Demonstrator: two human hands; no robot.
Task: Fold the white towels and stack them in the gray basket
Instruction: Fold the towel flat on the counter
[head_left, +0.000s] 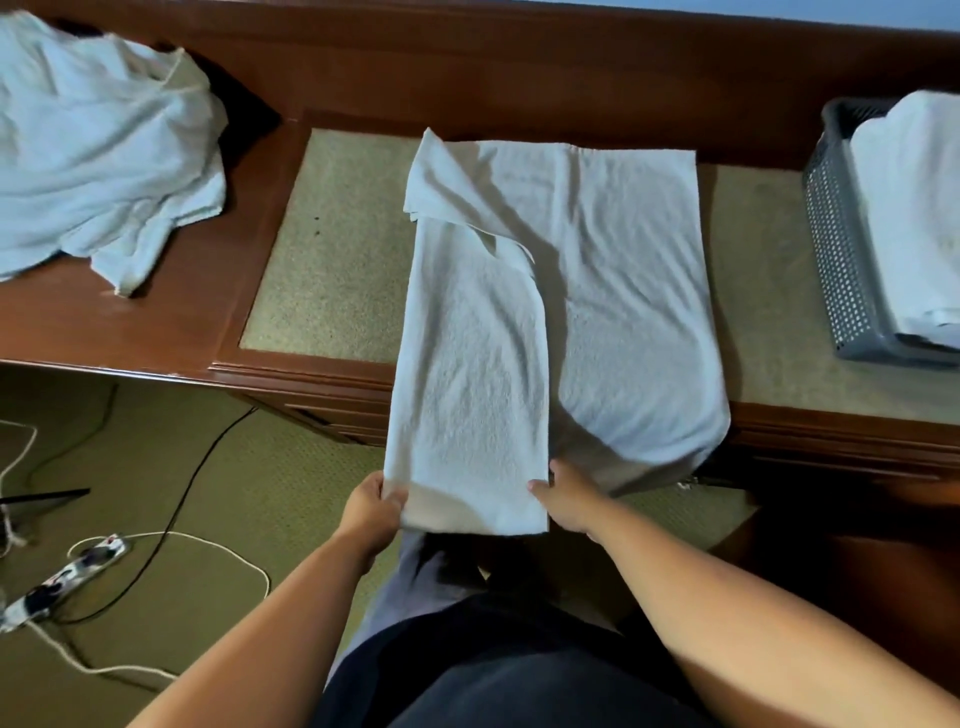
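1. A person's left hand (373, 508) pinches the near-left corner of a white towel (613, 291), fingers curled round the hem. The right hand (566, 501) grips the near-right corner of the same folded-over strip (467, 395).
2. Both hands hold that strip just off the front edge of the wooden desk (467, 67), in front of the person's dark shirt (509, 670). The strip is the towel's left part, laid lengthwise over the rest.
3. The towel lies across the middle of the desk on a green inset pad (332, 249). Its far end is flat, with one corner flipped over at the upper left, and its near end droops over the desk edge.
4. At the right edge of the view, the gray basket (839, 249) sits on the desk, well apart from the hands. Folded white towels (914, 208) are stacked inside it and rise above the perforated wall.
5. At the far left of the desk lies a rumpled heap of white towels (93, 156) — unfolded and loosely bunched.
6. Below the desk on the left, a power strip (67, 577), a white cord (228, 551) and a black cable (176, 499) trail over the green carpet (208, 649).
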